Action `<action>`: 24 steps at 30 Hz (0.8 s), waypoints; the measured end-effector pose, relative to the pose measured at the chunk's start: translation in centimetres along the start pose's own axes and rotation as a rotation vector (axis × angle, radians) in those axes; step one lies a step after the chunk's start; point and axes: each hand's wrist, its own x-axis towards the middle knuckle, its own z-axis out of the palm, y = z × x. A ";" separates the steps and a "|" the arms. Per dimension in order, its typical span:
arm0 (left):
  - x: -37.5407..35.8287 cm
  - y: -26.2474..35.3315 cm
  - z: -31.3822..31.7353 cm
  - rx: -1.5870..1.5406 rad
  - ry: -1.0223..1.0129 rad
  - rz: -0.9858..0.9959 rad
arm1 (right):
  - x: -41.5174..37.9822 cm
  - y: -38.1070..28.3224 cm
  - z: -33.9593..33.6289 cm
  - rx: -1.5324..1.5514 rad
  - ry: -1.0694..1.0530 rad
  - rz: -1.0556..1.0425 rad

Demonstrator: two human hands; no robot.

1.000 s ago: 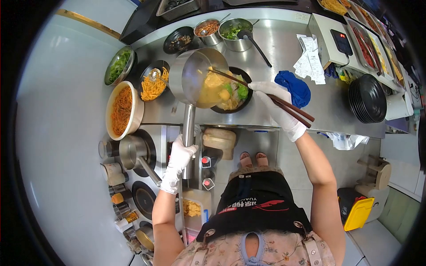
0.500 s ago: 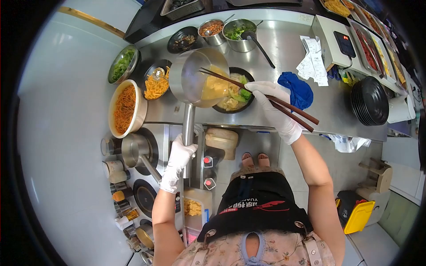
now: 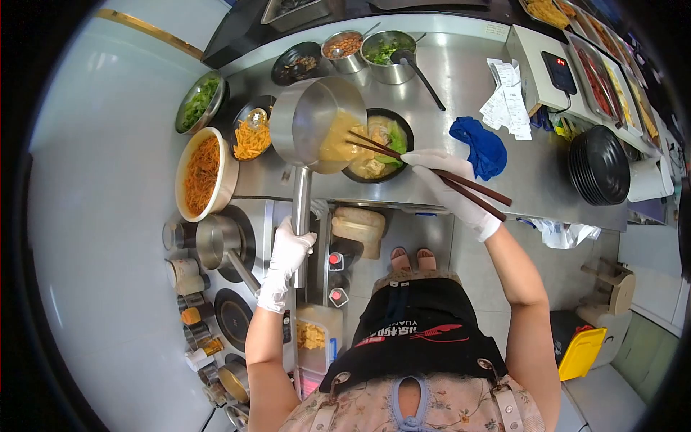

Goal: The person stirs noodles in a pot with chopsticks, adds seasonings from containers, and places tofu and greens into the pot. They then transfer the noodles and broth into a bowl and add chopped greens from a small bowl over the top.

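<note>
My left hand (image 3: 291,248), in a white glove, is closed around the long handle of a steel saucepan (image 3: 296,122). The pan is tipped to the right, and yellowish broth (image 3: 338,144) lies at its lower lip. Just beyond that lip stands a black bowl (image 3: 412,137) with broth, green leaves and pale food in it. Long brown chopsticks (image 3: 475,193) are gripped in my gloved right hand (image 3: 443,173). Their tips reach over the bowl, close to the pan's lip. A blue cloth (image 3: 479,149) lies right of that hand.
Left on the counter stand a tub of orange shreds (image 3: 203,176), a bowl of yellow strips (image 3: 252,137) and a bowl of greens (image 3: 201,104). Two steel pots (image 3: 389,57) are behind. Stacked black plates (image 3: 601,164) and paper receipts (image 3: 507,101) sit right. Another saucepan (image 3: 219,243) rests on the stove.
The saucepan has shifted slightly left and remains tipped. The chopstick tips have moved down and right, away from the pan's inside toward the bowl. My right hand has moved slightly down.
</note>
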 end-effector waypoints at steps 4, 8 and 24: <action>-0.3 0.3 0.0 0.022 -0.006 -0.022 | -0.4 -2.8 -1.3 -0.048 0.032 0.156; -0.4 0.1 0.0 0.043 -0.003 0.005 | 0.4 -2.9 -0.2 0.092 0.046 0.082; -0.9 0.9 -0.1 0.046 -0.015 -0.016 | 1.0 -3.2 -1.6 -0.028 0.039 0.005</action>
